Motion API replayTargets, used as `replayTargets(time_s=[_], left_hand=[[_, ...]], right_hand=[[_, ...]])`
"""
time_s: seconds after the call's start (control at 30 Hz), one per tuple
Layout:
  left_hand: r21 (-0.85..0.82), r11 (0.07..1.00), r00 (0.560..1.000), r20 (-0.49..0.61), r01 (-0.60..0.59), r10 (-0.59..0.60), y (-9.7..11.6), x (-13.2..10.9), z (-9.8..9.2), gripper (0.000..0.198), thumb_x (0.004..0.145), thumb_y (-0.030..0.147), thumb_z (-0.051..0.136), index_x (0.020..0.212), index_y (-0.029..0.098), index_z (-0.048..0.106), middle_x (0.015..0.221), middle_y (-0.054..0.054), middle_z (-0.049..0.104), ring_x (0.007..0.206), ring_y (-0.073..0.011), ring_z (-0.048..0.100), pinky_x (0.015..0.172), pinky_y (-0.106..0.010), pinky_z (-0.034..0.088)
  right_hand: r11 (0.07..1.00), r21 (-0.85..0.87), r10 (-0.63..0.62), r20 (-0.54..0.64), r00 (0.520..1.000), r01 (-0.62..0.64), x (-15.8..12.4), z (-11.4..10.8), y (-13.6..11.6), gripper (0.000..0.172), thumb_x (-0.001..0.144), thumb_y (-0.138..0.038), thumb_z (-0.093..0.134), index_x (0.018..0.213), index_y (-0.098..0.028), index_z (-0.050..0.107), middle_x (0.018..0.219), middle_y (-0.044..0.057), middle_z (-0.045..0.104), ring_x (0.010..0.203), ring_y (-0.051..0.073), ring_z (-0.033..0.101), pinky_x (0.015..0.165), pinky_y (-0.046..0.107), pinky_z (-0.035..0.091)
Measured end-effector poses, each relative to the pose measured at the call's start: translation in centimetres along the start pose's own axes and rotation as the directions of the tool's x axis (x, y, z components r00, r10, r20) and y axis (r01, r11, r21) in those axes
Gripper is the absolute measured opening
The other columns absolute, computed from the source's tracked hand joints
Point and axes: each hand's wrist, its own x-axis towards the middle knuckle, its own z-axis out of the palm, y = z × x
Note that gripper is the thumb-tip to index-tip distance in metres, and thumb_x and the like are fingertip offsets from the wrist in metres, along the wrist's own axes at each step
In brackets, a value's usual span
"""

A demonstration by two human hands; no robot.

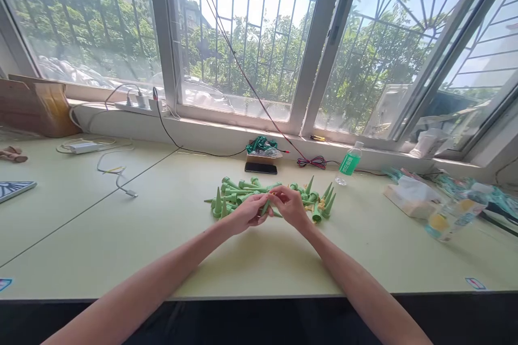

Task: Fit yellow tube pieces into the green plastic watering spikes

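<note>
Fingers of my left hand [249, 214] are wrapped round a green plastic cone-shaped spike [265, 207], held low over the table. My right hand [291, 207] is pinched at the upper end of that spike; a tiny yellowish bit shows there, too small to name. Around both hands lies a heap of similar green spikes [231, 192], some lying flat and some standing point up. To the right, more green spikes [328, 204] stand upright, with small yellow pieces [322, 206] among them. My hands hide the middle of the heap.
Behind the heap are a black phone [261, 168] and a small box with green stuff [262, 146]. A green-labelled bottle [348, 164] stands right of them. Tissue box [410, 199] and larger bottle [455, 218] sit far right. Cables [117, 175] lie left.
</note>
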Motion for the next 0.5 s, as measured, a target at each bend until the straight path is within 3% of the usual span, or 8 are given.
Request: replayTargets(time_s=[0.5], left_hand=[[0.002, 1.000, 0.999, 0.036, -0.027, 0.027, -0.68, 0.20, -0.31, 0.042, 0.079, 0.054, 0.062, 0.095, 0.016, 0.056, 0.067, -0.001, 0.059, 0.037, -0.0021, 0.037, 0.036, -0.017, 0.011]], right_hand=[[0.996, -0.091, -0.018, -0.031, 0.999, 0.015, -0.01, 0.02, 0.39, 0.028, 0.084, -0.044, 0.058, 0.073, -0.019, 0.054, 0.067, 0.001, 0.062, 0.051, 0.011, 0.054, 0.050, 0.023, 0.044]])
